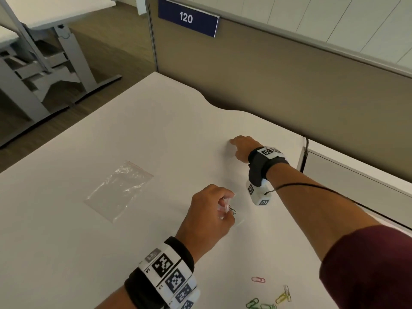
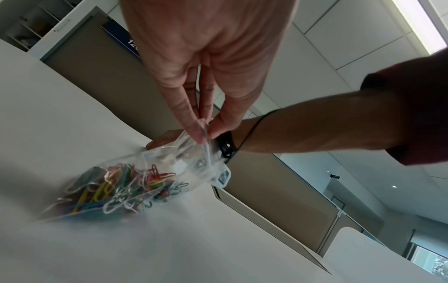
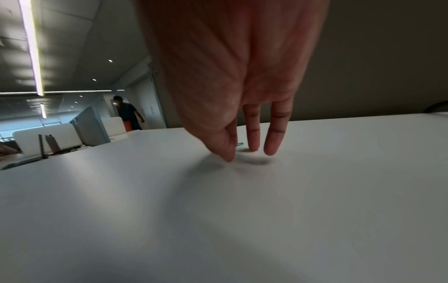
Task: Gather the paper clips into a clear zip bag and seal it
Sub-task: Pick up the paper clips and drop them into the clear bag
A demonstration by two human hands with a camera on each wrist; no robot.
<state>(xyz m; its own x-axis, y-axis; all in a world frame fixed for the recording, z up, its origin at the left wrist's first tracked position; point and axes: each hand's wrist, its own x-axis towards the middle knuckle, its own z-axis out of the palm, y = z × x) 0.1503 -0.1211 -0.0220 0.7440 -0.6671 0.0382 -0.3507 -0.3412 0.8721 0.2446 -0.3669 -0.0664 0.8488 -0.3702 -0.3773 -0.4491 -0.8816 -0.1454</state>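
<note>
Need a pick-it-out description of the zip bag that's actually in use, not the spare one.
Start at the white desk and find the left hand near its middle. That hand pinches the open top edge of a small clear plastic zip bag resting on the desk. Unlike the flat, empty clear zip bag lying further left, it bulges with multicoloured paper clips.

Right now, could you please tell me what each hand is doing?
Left hand: pinches the mouth of the zip bag holding paper clips.
Right hand: fingers down at the table, pinching a green paper clip.
</note>
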